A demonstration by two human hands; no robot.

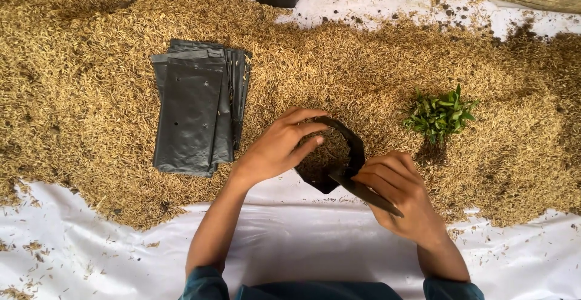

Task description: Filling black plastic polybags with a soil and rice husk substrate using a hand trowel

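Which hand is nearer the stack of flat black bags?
Left. The left hand is just right of the stack of flat black bags; the right hand is farther right, beyond the open bag both hands hold.

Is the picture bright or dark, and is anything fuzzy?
Head view: soft, even daylight; the small green plant casts a short shadow toward the camera. The white sheet looks bright, a little washed out. The left hand, right hand and black bag are fairly sharp; the husks smear toward the edges.
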